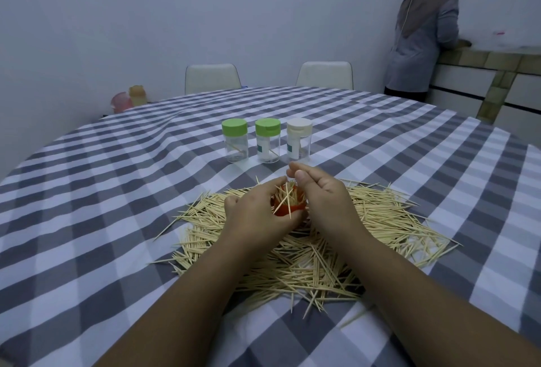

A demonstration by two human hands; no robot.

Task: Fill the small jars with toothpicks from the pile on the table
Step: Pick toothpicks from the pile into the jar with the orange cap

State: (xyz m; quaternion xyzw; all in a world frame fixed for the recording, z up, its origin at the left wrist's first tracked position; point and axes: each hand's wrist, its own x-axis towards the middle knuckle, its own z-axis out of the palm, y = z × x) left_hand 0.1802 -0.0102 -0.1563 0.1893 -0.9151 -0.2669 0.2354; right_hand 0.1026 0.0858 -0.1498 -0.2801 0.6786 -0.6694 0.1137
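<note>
The left hand grips a red-rimmed jar over the toothpick pile on the desk. The right hand pinches toothpicks above its mouth, loading in progress. Next, I judge: release them inside, gather more. 3 capped jars wait behind.

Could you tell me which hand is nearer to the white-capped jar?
Right. The right hand has its fingers just in front of the white-capped jar; the left hand sits lower and further left, gripping the red jar.

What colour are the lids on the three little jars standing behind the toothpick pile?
Two lids are green; the rightmost lid is white, clear in the head view.
</note>
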